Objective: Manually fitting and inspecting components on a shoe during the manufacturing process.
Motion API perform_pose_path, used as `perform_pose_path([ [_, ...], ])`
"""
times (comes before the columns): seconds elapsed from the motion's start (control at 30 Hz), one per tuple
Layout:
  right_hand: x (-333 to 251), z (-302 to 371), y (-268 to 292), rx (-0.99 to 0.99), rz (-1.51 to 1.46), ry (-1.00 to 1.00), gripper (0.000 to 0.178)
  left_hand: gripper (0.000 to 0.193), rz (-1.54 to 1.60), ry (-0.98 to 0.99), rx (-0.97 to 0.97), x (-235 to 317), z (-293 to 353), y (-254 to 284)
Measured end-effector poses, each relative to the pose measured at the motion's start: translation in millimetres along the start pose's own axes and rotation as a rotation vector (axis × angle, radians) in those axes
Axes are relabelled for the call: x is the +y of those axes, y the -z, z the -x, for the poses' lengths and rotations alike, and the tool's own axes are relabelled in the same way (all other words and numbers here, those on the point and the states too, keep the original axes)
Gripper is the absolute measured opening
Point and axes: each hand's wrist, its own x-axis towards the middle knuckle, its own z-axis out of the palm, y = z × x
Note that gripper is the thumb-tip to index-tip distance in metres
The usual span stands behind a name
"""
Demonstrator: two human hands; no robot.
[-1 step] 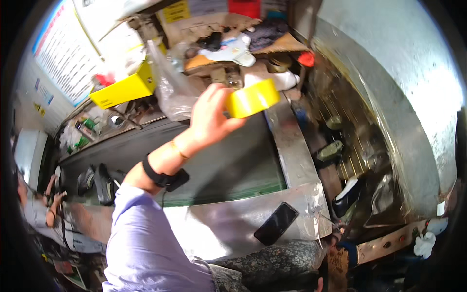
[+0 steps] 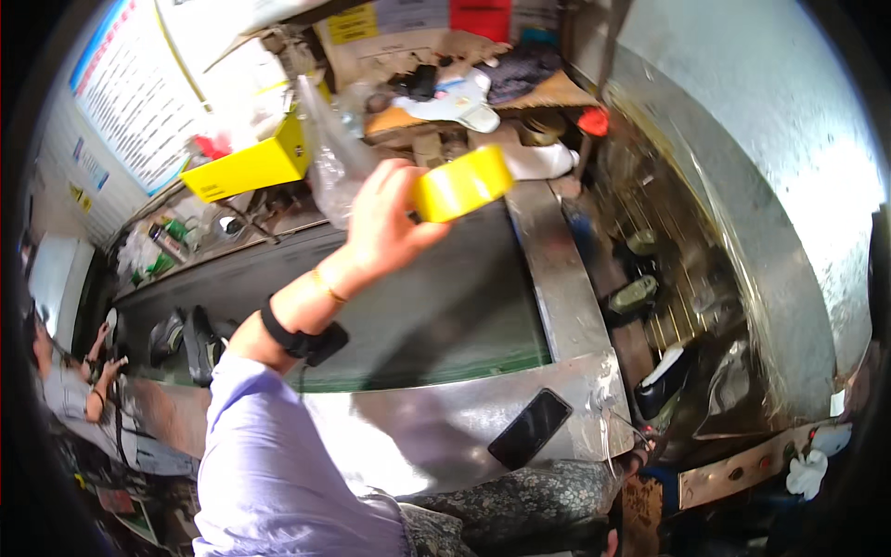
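Observation:
My left hand (image 2: 379, 223) is raised over the dark conveyor belt (image 2: 445, 316). It grips a wide roll of yellow tape (image 2: 464, 183), fingers behind it and thumb below. A black watch-like band and a thin bracelet circle that wrist, below a lavender sleeve. Of my right hand, only a small patch of skin (image 2: 610, 542) may show at the lower edge; its fingers cannot be made out. A black phone (image 2: 531, 428) lies on the metal ledge (image 2: 371, 436) in front of the belt, beside floral fabric (image 2: 520, 497).
Dark shoes (image 2: 197, 343) sit on the belt's left end, near another person (image 2: 74, 399). Behind the belt are a yellow box (image 2: 251, 169), a clear plastic bag (image 2: 329, 172) and a cluttered shelf (image 2: 548, 97). More shoes (image 2: 636, 293) stand on a rack at right.
My left hand and the yellow tape have shifted a little to the left. The whole view has moved slightly; the phone stays on the ledge.

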Motion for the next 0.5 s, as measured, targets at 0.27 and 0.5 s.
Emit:
perform_pose_path([
  [0.27,-14,3,-1,-0.002,0.149,-0.046,0.055,0.053,-0.405,0.318,0.288,-124,59,152],
  [0.5,-11,6,-8,0.040,0.227,-0.083,0.053,0.066,-0.788,0.284,0.208,-250,12,182],
])
